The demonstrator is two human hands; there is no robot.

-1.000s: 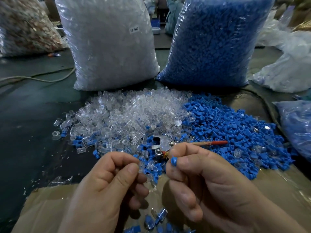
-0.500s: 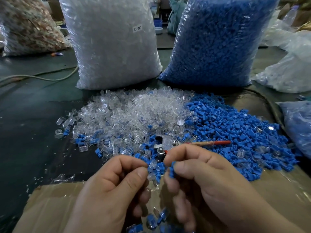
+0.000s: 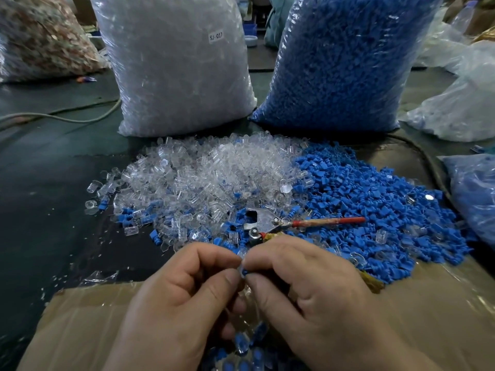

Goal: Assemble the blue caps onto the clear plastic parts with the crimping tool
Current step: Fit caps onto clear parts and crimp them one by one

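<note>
Fingers [image 3: 214, 254] of the left hand [image 3: 182, 303] and the right hand [image 3: 308, 298] are curling in tight, tip to tip, pinching one blue cap [image 3: 244, 271] between them.

A dark green surface [image 3: 40, 210] is carrying everything, and a cardboard sheet [image 3: 428, 317] under clear film is lying at its near edge. A heap of clear parts [image 3: 209, 178] is lying in the middle, touching a heap of blue caps [image 3: 375, 210] on its right. Two full plastic sacks are standing behind the heaps, a clear sack [image 3: 174, 76] and a blue sack [image 3: 340, 62]. A sack of brownish bits [image 3: 40, 41] is sitting far left, pale bags [image 3: 460, 108] are slumping far right, and a pale cable [image 3: 67, 119] is trailing over the surface at left.

A white label [image 3: 215, 36] on the clear sack is reading "SJ-017".

The cap is sitting where the thumbs and forefingers are meeting, over the cardboard, with a glint of clear plastic showing against it, mostly hidden. Just beyond it the tool [image 3: 263, 223] is lying on the heaps, its red handle [image 3: 329, 221] stretching right over the caps. Its other handle is running under the right hand, and a yellowish end [image 3: 372, 283] is poking out past that hand. Capped pieces [image 3: 241, 344] are lying below the hands.
</note>
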